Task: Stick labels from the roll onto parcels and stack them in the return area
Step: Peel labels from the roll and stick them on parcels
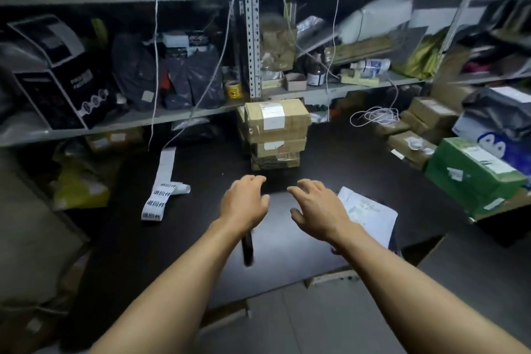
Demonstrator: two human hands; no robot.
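A stack of three brown cardboard parcels (275,132) stands at the back of the dark table (178,244); the top two carry white labels. A white strip of labels (161,190) with black print lies unrolled on the table to the left. My left hand (244,204) and my right hand (319,210) hover side by side over the table just in front of the stack, palms down, fingers loosely spread, holding nothing. A white parcel bag (370,213) lies under and right of my right hand.
A dark slim object (247,247) lies on the table under my left wrist. Grey metal shelves (253,37) packed with bags and boxes rise behind. A green box (471,172) and several brown parcels (413,144) sit at right. White cord (373,118) coils near the shelf.
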